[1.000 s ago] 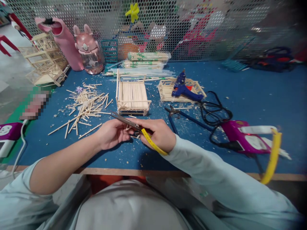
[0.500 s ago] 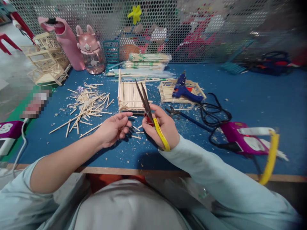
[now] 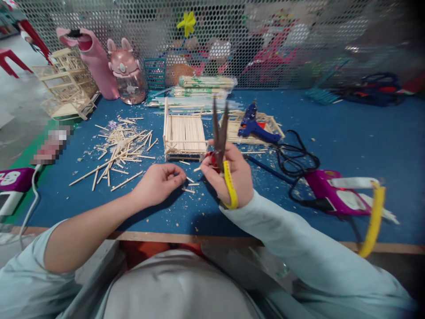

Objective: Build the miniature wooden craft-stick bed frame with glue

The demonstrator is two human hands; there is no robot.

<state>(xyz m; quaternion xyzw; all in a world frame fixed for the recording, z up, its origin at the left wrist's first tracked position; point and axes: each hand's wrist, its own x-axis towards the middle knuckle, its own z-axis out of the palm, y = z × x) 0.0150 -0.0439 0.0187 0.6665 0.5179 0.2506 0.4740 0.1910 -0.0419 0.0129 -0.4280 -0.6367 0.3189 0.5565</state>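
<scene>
Hands now apart: a second ago they met around the scissors, now the right has swung off to my 1 o'clock. Right hand: fingers clamped on dark-bladed metal scissors with red at the grip, blades slightly parted, tips toward 12; yellow marked strip curves from grip to wrist. Left hand has closed up over the last half second, thumb and index together; can't tell if anything's pinched. Short pale wooden offcuts on the blue desk between the hands, now uncovered. Nothing between the blades, so I'd judge this a gap in the cutting. Pale stick-built railed platform at 12, unmoved; loose pale stick pile at 11.
</scene>
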